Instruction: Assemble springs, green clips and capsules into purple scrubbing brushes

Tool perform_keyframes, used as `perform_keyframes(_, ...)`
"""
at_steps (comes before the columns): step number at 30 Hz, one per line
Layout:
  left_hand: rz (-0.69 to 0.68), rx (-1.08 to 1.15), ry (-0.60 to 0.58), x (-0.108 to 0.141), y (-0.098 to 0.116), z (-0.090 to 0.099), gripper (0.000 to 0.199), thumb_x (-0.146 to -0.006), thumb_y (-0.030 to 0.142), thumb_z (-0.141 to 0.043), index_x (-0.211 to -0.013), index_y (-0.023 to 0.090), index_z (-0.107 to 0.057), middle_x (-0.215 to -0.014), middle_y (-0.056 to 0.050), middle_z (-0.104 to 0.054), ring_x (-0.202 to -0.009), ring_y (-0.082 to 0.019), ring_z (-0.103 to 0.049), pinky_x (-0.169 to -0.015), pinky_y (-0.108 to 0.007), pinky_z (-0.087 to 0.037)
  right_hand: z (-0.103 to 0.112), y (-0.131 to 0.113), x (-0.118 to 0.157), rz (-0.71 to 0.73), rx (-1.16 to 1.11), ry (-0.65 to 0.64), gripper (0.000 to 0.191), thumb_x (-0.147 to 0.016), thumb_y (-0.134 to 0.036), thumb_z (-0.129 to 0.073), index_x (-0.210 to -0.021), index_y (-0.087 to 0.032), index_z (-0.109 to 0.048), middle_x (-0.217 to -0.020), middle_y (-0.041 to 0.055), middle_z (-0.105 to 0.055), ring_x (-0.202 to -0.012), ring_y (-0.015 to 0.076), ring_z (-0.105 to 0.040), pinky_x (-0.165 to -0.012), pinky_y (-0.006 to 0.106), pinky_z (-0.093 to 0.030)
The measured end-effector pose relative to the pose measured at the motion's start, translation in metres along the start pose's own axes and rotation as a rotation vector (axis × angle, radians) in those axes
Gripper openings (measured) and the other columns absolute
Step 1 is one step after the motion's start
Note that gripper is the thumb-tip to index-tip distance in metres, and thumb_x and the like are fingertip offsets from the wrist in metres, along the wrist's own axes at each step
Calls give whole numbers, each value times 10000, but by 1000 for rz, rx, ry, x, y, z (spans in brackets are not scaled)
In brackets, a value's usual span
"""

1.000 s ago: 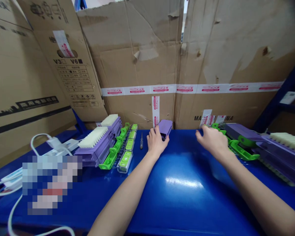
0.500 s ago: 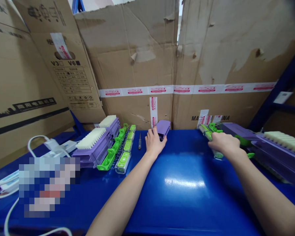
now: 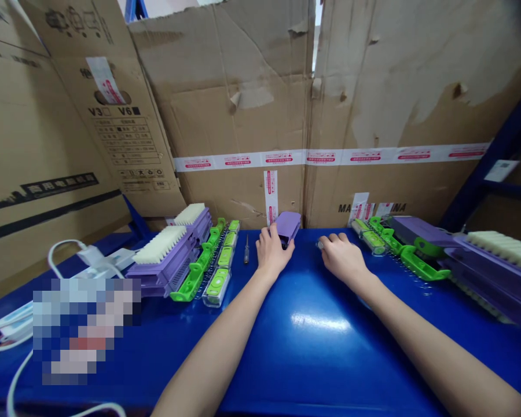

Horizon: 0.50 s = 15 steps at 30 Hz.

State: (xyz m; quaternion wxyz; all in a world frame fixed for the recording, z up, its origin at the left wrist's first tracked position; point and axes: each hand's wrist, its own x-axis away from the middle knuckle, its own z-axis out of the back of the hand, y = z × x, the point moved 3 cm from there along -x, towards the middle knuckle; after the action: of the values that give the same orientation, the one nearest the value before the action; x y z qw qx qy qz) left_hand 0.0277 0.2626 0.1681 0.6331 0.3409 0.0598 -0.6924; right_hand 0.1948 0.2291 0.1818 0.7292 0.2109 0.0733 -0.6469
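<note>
left hand (image 3: 270,250) half-curled round purple boxy plastic case (image 3: 289,222) mid-frame, probably light, stiff, slick, best gripped by sides; right hand (image 3: 344,262) mostly closed on small clear piece (image 3: 320,244)

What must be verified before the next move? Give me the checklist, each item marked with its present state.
1. Left hand on the purple housing: ok.
2. Right hand also on the housing: not ok, it is apart from it, to the right.
3. Clear item in the right hand fully seen: not ok, only its end shows at the fingers.
4. Inside of the housing's dark opening: cannot tell, too dark and partly covered.
5. Screwdriver lying outside both hands: ok, left of the left hand.
6. White plug away from both hands: ok.
</note>
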Motion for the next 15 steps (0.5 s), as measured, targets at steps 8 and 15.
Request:
perform_keyframes(8, -5, -4, -4, 0, -1, -2, 562, -799, 458, -510, -1242, 157, -338, -1137, -142, -463, -1099, -284, -478, -858, -387, -401, -20, 18, -5, -50, 60, 43, 327, -841, -139, -404, -1135, -154, -547, -1049, 118, -605, -970, 263, -485, -721, 336, -351)
perform_keyframes(15, -2, -14, -13, 0, -1, -2, 561, -805, 467, -502, -1249, 169, -332, -1145, -136, -460, -1110, -279, -472, -866, -380, -391, -17, 21, -5, -86, -17, 42, 356, -877, -246, -386, -1201, -166, -507, -1100, 123, -591, -970, 250, -506, -738, 330, -366)
